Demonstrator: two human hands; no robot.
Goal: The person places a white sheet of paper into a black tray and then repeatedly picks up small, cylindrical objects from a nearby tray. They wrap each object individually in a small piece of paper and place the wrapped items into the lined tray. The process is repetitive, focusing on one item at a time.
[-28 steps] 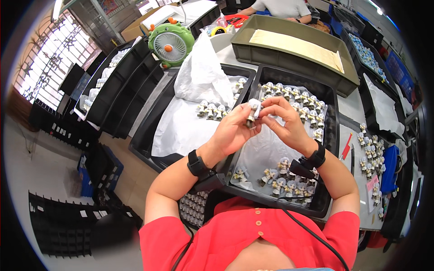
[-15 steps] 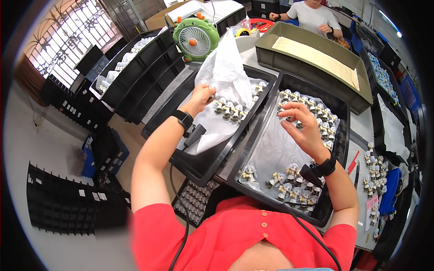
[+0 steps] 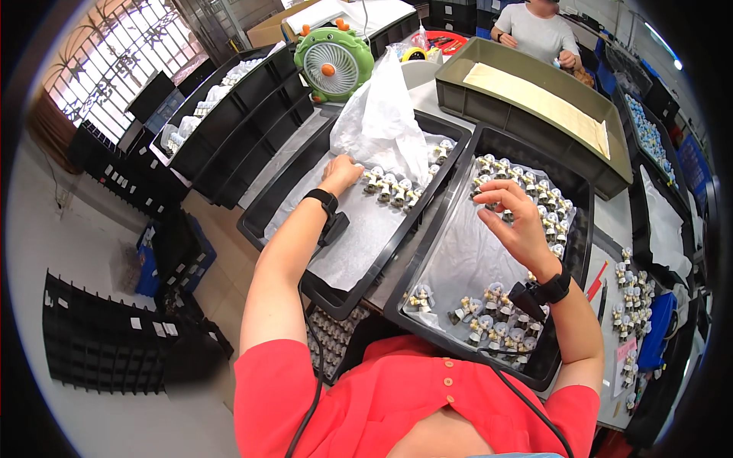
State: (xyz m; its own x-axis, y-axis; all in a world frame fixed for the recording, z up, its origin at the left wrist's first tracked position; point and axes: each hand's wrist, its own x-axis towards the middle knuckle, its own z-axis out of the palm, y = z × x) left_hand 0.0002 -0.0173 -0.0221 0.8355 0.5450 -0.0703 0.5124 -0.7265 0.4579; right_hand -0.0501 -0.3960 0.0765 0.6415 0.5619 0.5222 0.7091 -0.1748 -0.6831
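Observation:
In the left black tray (image 3: 259, 224), my left hand (image 3: 340, 175) is closed at the left end of a short row of small figurines (image 3: 387, 185) with pale heads and dark bases. Its fingertips pinch a figurine (image 3: 359, 166), mostly hidden by the fingers. White sheeting (image 3: 382, 126) stands bunched up behind the row. My right hand (image 3: 521, 221) hovers over the right black tray (image 3: 408, 282), fingers curved and thumb apart, with nothing visible between them. Its fingertips are close to the upper figurines (image 3: 482, 182). More figurines (image 3: 496, 324) lie in that tray's near part.
Beyond the trays stand a green fan (image 3: 334, 65) and an olive bin (image 3: 527, 104) with a cream lining. Loose figurines (image 3: 632, 298) and a blue box (image 3: 658, 328) are at the right. Stacked black crates (image 3: 237, 126) stand left. A co-worker (image 3: 538, 34) sits across. Cables hang by both arms.
My left hand has moved down to the row's end, and the loose sheet flap by its wrist now lies flat. The right hand has barely moved. The co-worker's hands have shifted.

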